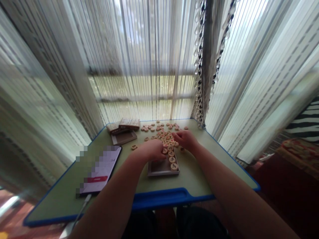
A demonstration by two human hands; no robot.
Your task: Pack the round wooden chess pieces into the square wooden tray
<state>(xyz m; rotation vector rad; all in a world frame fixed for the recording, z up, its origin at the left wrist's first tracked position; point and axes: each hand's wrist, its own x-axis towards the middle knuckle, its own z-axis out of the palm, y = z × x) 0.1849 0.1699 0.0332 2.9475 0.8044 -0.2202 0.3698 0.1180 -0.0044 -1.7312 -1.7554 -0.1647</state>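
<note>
A shallow open box (pixel 159 173) lies near the table's front, with a column of round wooden xiangqi pieces (pixel 172 160) along its right side, black characters facing up. Over the box's left part, my left hand (pixel 153 150) is closed, thumb and fingers around a xiangqi piece (pixel 164 151) close to the top of that column. My right hand (pixel 185 138) is curled at the right edge of a loose heap of pieces (pixel 161 135) beyond the box. Whatever its fingertips hold, if anything, is hidden from view.
More boxes (pixel 129 123) are stacked at the back left, beside an open box part (pixel 124 136). A tablet (pixel 102 171) with a white cable (pixel 86 200) lies on the left. The table (pixel 199 184) has a blue rim. Sheer curtains (pixel 149 66) hang behind it.
</note>
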